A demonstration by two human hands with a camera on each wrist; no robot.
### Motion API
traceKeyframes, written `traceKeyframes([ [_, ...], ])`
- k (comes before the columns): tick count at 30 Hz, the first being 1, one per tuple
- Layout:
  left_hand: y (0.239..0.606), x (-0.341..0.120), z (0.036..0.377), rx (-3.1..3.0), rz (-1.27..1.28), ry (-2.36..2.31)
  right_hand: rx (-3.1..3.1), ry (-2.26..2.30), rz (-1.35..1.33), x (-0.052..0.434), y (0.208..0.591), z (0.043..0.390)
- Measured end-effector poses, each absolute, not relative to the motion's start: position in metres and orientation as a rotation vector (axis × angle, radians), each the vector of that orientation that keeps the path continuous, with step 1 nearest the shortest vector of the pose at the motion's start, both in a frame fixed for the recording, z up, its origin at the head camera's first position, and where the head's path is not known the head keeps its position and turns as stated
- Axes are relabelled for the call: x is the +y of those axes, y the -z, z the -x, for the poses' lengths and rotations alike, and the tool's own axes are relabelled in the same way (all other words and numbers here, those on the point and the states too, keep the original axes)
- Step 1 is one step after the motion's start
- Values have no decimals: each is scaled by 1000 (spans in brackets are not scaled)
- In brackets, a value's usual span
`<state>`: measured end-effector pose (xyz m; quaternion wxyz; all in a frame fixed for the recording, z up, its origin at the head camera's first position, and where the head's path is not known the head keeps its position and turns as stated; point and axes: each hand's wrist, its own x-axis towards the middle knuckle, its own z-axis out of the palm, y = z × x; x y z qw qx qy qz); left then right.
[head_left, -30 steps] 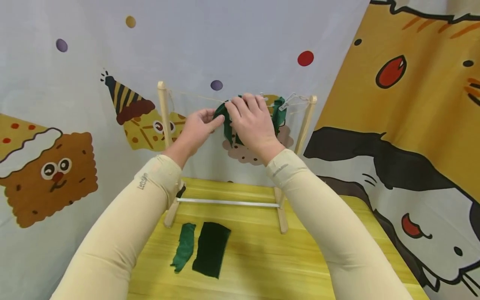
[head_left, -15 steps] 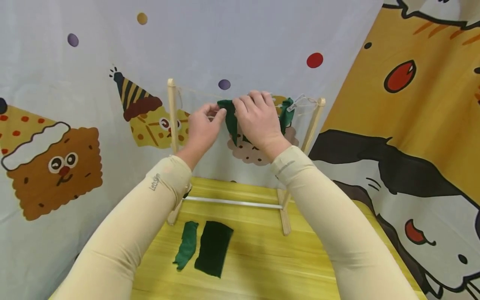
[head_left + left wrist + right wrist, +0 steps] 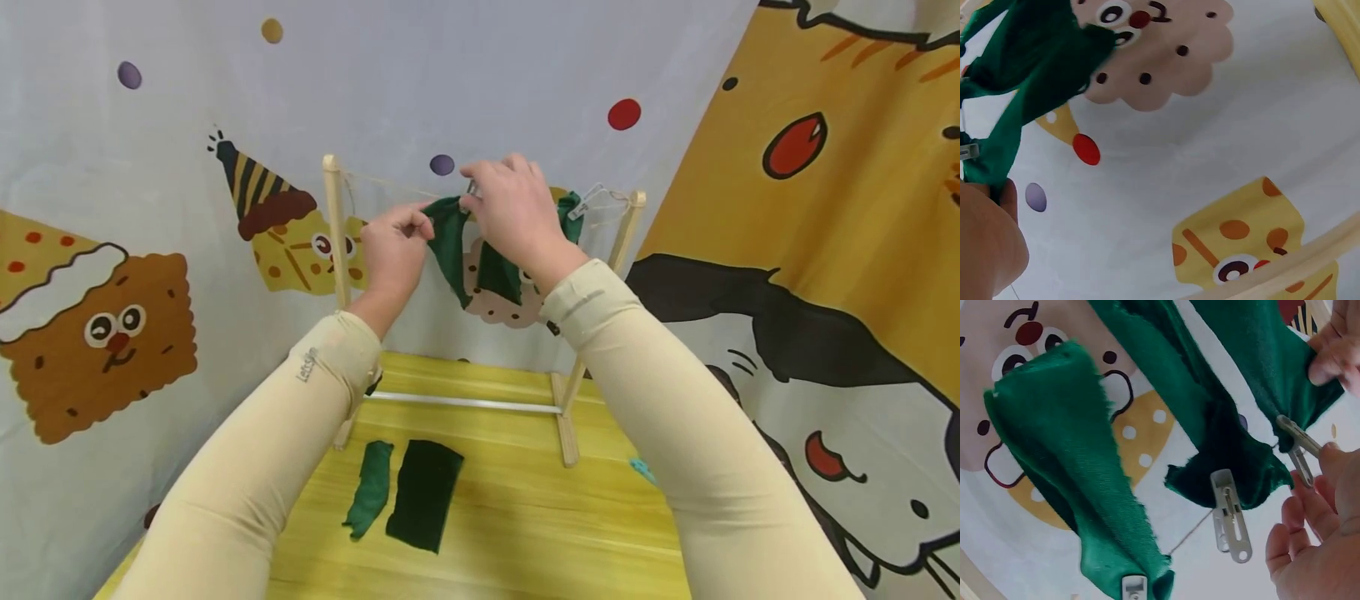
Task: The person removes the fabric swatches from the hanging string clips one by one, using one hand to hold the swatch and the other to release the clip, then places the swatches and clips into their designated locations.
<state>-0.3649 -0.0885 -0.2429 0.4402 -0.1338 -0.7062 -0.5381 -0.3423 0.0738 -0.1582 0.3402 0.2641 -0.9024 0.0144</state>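
A green cloth strip [image 3: 448,250] hangs over a string [image 3: 1191,532] between two wooden posts. My left hand [image 3: 396,250] pinches its upper left corner between thumb and fingers, also seen by the left wrist camera, where the hand [image 3: 988,240] sits below the cloth [image 3: 1035,75]. My right hand [image 3: 1325,544] holds a metal clothespin [image 3: 1299,436] whose tip meets the cloth at the string. Beside it, a second green piece [image 3: 1204,419] is clipped by another clothespin [image 3: 1230,515]. A third piece [image 3: 1066,437] hangs from its own clothespin [image 3: 1134,587].
The rack's left post [image 3: 336,225] and right post [image 3: 624,233] flank my hands; a white rod [image 3: 465,403] joins them low down. On the yellow table lie a green strip [image 3: 370,492], a dark green rectangle [image 3: 425,496] and a small teal object [image 3: 642,470]. A patterned curtain [image 3: 420,75] stands behind.
My left hand draws the cloth's corner outward to the left, spreading it. My right hand has risen slightly and a clothespin now shows in its fingers. The teal object has come into view.
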Motion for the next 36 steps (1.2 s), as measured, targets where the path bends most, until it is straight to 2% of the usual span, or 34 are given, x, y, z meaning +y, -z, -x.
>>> traceKeyframes([
  [5,245,-92,363,-1808,369,1107,-2351,17,-693,73,151,337],
  [15,242,-96,362,-1901,436,1019,-2460,88,-671,71,135,330],
  [36,248,-105,359,-2111,461,841,-2314,-82,-726,69,132,324],
])
